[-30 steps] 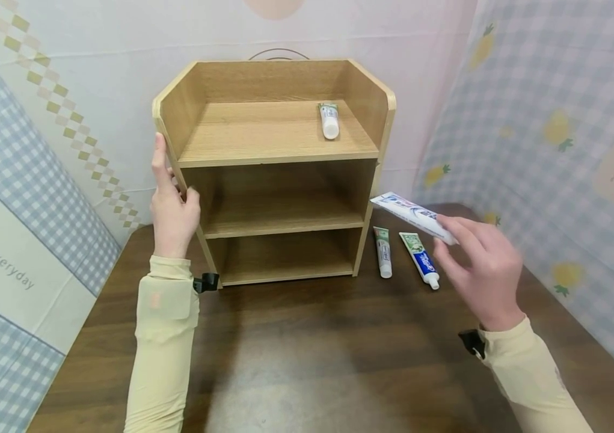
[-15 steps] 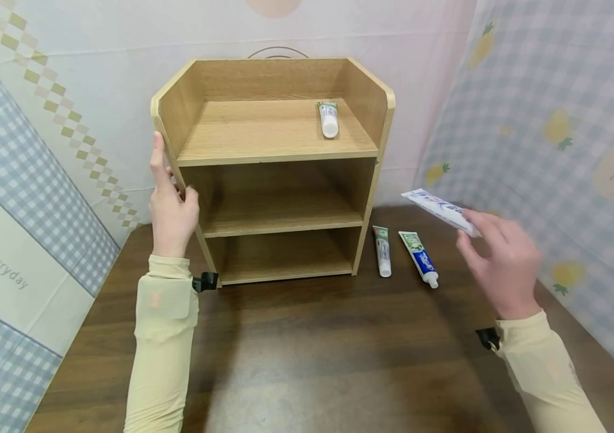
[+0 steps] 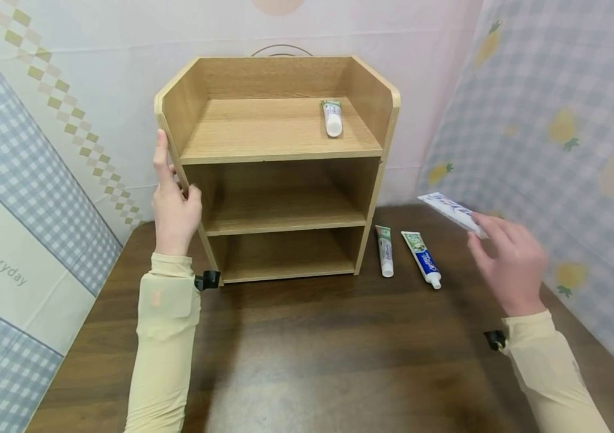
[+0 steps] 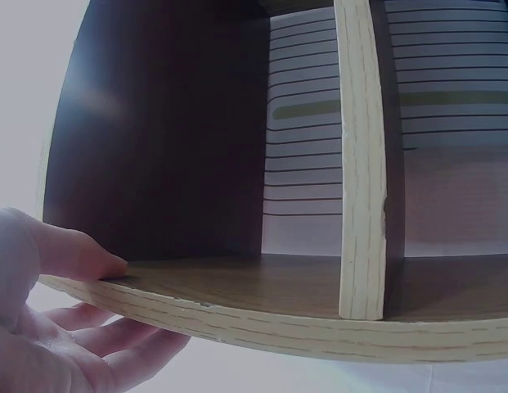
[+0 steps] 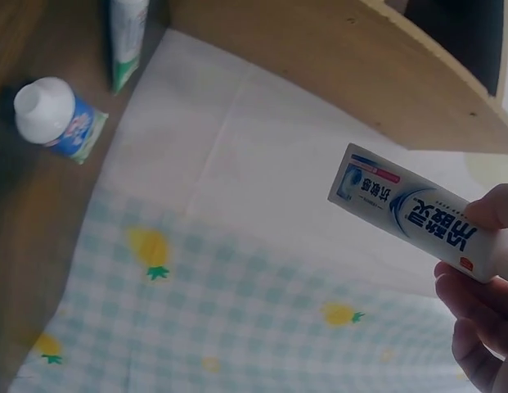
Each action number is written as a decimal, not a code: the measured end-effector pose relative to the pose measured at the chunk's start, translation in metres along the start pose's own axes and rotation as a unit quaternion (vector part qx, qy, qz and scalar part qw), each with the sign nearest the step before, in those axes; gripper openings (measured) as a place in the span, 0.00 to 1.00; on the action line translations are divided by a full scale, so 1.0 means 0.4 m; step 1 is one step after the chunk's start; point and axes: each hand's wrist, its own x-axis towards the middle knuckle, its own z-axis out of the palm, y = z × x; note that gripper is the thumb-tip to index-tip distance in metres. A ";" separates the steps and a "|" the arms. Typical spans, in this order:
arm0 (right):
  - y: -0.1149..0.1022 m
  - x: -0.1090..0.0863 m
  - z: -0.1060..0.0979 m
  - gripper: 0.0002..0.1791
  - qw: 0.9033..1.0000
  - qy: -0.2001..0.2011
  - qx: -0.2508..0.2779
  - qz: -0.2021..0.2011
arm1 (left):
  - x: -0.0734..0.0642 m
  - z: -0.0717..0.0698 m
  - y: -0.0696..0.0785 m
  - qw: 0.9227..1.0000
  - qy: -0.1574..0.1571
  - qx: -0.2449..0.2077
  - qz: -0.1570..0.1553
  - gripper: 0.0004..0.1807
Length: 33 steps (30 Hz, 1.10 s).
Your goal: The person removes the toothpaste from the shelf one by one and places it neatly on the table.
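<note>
My left hand [image 3: 175, 210] grips the left side panel of a small wooden shelf [image 3: 279, 155]. In the left wrist view the thumb [image 4: 82, 255] lies on the panel's inner face, with the other fingers along its outside. Right of the shelf, my right hand [image 3: 512, 258] pinches a white toothpaste tube [image 3: 451, 211] with blue print by its cap end, held above the table. The right wrist view shows that tube [image 5: 409, 209] between thumb and fingers, its flat end pointing away from the hand. The cap is hidden by the fingers.
A green-and-white toothpaste tube [image 3: 332, 118] lies on the shelf's top board. Two more tubes rest on the brown table [image 3: 307, 355] right of the shelf: a grey-green one [image 3: 385, 251] and a blue-green one [image 3: 422, 258]. Patterned cloth [image 3: 545, 120] hangs behind and beside the table.
My right hand has moved right, away from the shelf, carrying the white toothpaste tube. The left hand keeps its grip on the shelf panel.
</note>
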 end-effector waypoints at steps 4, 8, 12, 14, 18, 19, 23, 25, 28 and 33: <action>0.018 -0.007 0.004 0.18 1.000 -0.020 -0.013 0.004 | 0.000 -0.001 0.001 1.000 0.001 0.001 0.000 0.45; 0.034 -0.014 0.011 0.19 0.999 -0.043 -0.022 0.011 | 0.000 -0.001 0.002 1.000 0.001 0.000 0.001 0.45; 0.050 -0.026 0.021 0.19 0.997 -0.071 -0.037 0.023 | 0.001 0.001 0.003 1.000 0.001 0.001 0.002 0.45; 0.057 -0.033 0.027 0.20 0.996 -0.078 -0.041 0.028 | 0.002 0.001 0.003 1.000 0.000 0.000 0.003 0.45; 0.071 -0.048 0.042 0.20 0.996 -0.073 -0.037 0.037 | 0.002 0.001 0.003 1.000 -0.002 0.000 0.001 0.46; 0.075 -0.051 0.045 0.20 0.996 -0.074 -0.036 0.038 | 0.002 0.001 0.003 1.000 -0.002 0.000 0.003 0.46; 0.089 -0.062 0.054 0.19 0.994 -0.087 -0.041 0.045 | 0.004 0.002 0.000 1.000 0.000 0.002 0.010 0.45; 0.096 -0.067 0.058 0.19 0.993 -0.094 -0.044 0.049 | 0.005 0.002 -0.001 1.000 0.001 0.003 0.012 0.45; 0.106 -0.075 0.064 0.19 0.992 -0.104 -0.046 0.055 | 0.005 0.002 -0.002 1.000 0.002 0.002 0.011 0.45; 0.121 -0.091 0.075 0.18 0.990 -0.113 -0.051 0.061 | 0.001 0.000 -0.003 1.000 0.000 0.001 0.007 0.46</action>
